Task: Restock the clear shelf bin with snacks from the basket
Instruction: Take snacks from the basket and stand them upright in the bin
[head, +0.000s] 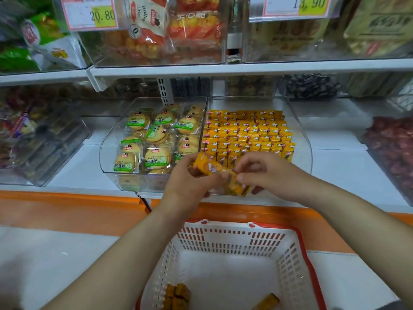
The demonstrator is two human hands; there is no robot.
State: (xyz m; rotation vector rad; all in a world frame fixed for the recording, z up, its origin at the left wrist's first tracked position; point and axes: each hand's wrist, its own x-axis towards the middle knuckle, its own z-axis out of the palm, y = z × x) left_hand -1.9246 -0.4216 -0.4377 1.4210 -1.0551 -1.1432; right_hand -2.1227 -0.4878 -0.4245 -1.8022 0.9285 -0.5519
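Observation:
A clear shelf bin [301, 135] holds rows of small yellow snack packs [248, 133]. In front of its lower edge both hands hold a bunch of the same yellow packs [207, 167]. My left hand [190, 186] grips the bunch from the left and below. My right hand [263, 173] pinches the bunch's right end with its fingertips. Below stands a white basket with a red rim [225, 242]; a few brown-yellow packs [178, 296] lie on its floor near the front.
Left of the yellow packs, a second clear bin [107, 153] holds round biscuits in green-labelled wrappers. Further bins of sweets sit at the far left and right. An upper shelf with price tags overhangs. An orange band runs along the shelf front.

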